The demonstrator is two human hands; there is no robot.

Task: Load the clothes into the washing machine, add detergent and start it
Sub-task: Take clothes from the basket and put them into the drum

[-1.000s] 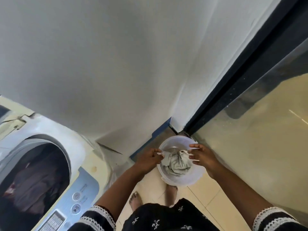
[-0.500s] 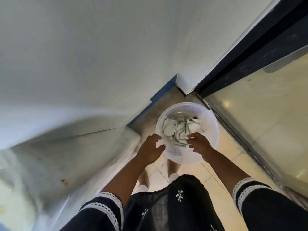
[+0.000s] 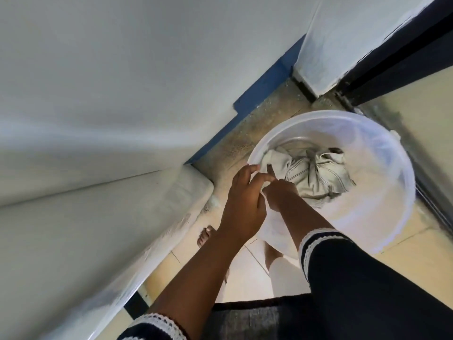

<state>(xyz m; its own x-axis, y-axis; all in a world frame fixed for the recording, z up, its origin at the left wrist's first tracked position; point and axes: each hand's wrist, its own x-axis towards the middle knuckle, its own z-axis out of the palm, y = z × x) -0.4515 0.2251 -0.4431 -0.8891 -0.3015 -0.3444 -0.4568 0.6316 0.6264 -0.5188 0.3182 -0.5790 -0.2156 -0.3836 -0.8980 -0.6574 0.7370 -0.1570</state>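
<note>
**Clothes in the bucket, both hands at its near rim**

The clothes [image 3: 316,177], a crumpled grey-green bundle, lie at the bottom of a translucent white bucket [image 3: 382,153]. The left hand [image 3: 242,204] curls over the bucket's near rim, gripping it; the right hand [image 3: 282,195] reaches inside beside it, its grip hidden. A white appliance side [image 3: 98,229] stands left. Beneath is a tiled floor [image 3: 416,261], with a white wall [image 3: 122,69], a blue skirting [image 3: 264,87] and a dark door frame [image 3: 404,52].

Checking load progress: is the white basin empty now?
No, a crumpled pale garment lies inside the white basin, with the right hand reaching in beside it.
</note>
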